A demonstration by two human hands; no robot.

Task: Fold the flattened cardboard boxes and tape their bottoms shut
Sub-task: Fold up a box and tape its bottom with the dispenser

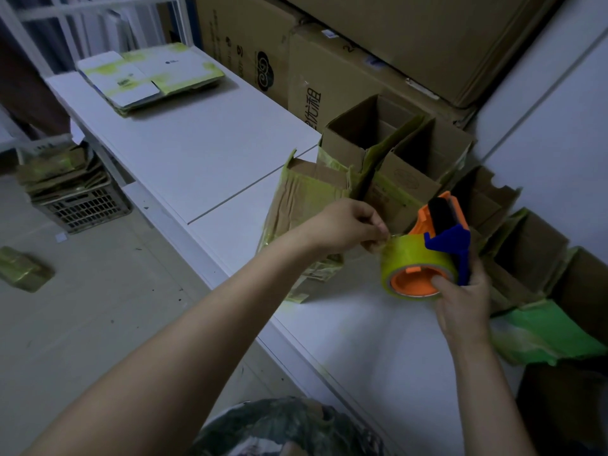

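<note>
Bare white table point(204, 153) lies open between the stack of flattened boxes point(151, 77) at its far end and the upright folded boxes point(378, 143) crowding its wall side.

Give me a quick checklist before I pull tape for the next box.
1. Dispenser gripped by right hand: ok.
2. Tape end pinched by left hand: ok.
3. Tape end peeled free of the roll: cannot tell.
4. Box set bottom-up under the tape: not ok; the folded boxes stand open behind the hands.
5. Flat boxes left to fold: ok, a stack at the table's far end.
</note>
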